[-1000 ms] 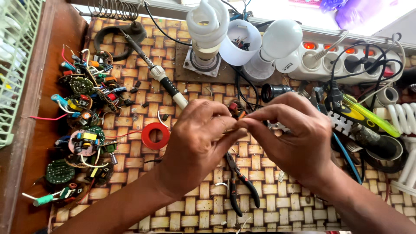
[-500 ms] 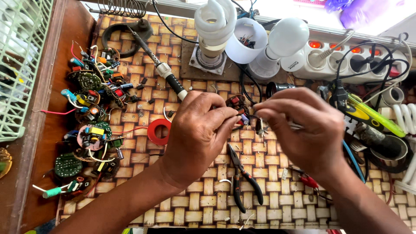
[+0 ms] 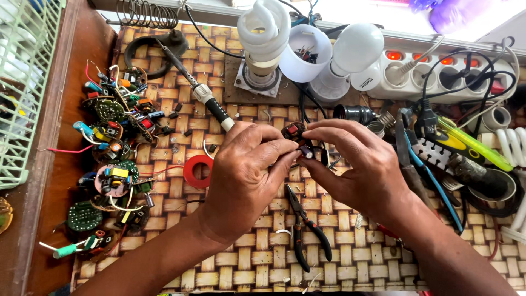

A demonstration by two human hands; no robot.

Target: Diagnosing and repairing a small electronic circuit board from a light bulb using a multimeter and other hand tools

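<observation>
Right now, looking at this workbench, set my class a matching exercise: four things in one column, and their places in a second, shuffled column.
Things
1. red tape roll
2. pliers
3. spiral lamp
4. small circuit board

Places
A. standing upright at the back of the mat
B. pinched between the fingertips of the left hand and right hand
C. flat on the mat, just left of the left hand
D. lying on the mat below the hands

Pairs: 1-C, 2-D, 3-A, 4-B
</observation>
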